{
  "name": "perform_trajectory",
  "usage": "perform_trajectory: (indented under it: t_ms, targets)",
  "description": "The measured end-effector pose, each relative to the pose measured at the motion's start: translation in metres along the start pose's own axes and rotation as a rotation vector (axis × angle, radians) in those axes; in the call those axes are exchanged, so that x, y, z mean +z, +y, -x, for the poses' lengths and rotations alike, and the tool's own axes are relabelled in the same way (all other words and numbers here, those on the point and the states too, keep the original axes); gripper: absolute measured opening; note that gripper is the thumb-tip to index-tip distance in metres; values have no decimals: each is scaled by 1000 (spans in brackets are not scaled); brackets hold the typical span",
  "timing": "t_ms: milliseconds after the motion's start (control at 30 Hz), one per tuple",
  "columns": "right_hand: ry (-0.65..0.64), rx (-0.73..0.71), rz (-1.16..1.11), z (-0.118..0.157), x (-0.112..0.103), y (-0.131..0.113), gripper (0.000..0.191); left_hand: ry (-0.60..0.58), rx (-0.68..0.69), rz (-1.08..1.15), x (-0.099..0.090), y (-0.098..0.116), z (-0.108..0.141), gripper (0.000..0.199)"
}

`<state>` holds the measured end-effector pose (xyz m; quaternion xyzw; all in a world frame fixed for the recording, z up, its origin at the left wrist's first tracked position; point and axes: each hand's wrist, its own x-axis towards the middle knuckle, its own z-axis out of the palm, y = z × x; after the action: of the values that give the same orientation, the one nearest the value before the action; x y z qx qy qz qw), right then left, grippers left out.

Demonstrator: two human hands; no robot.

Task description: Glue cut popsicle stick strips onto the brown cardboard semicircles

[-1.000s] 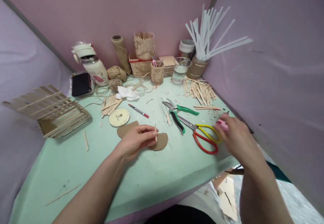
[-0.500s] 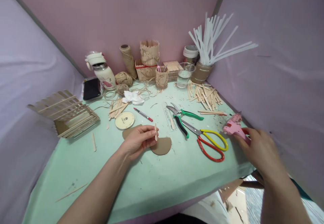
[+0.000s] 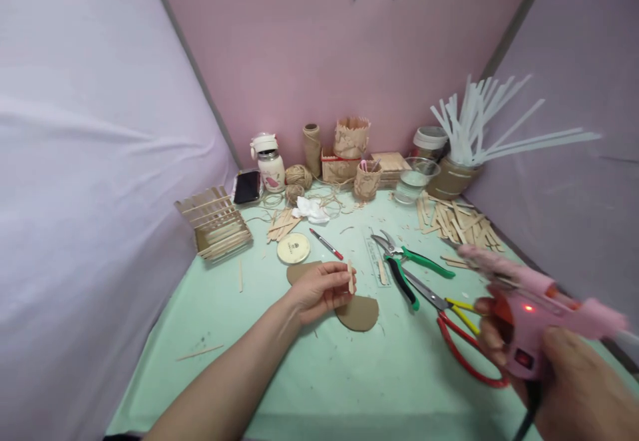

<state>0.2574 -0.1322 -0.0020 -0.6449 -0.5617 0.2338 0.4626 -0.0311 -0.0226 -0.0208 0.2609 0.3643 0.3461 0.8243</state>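
Note:
My left hand [image 3: 324, 289] pinches a short wooden craft stick [image 3: 351, 277], held upright over the table. Below it lies a rounded piece of brown cardboard [image 3: 360, 314], and a second cardboard piece [image 3: 301, 272] shows partly behind the hand. My right hand [image 3: 564, 374] is wrapped round the handle of a pink hot glue gun [image 3: 536, 321], raised at the right with its nozzle to the left. A red light glows on its side. Under the gun are scissors [image 3: 452, 308] with red and yellow handles, partly hidden by it and my fingers.
Green-handled pruning shears [image 3: 407, 265], a clear ruler [image 3: 375, 255], a pen [image 3: 326, 243] and a round lid [image 3: 293, 248] lie mid-table. A slatted stick box [image 3: 219, 228] stands left. Behind are a cup of water [image 3: 412, 185], twine [image 3: 298, 176], and loose sticks [image 3: 462, 221] at right.
My right hand has lifted the glue gun from the table's right side and brought it up closer to me. The view has swung left. My left hand still holds the stick.

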Motion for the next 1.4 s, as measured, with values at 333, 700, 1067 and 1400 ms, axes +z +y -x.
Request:
perform_trajectory:
  t_ms: [333,700,1067,1400]
  targets:
    - [-278,89,-286,33,65,-16,51,-78,-22,11,-4,-2,0,36]
    - [-259,3,-126,40,70,-15,53,-117,-35,-25,-6,-6,-2,33]
    - [-221,55,-111,42,72,-14,57,-86,-50,-23,-3,-5,-1,38]
    - [-254,92,-137,43,71,-4,59,-110,-59,-23,-4,-6,-2,41]
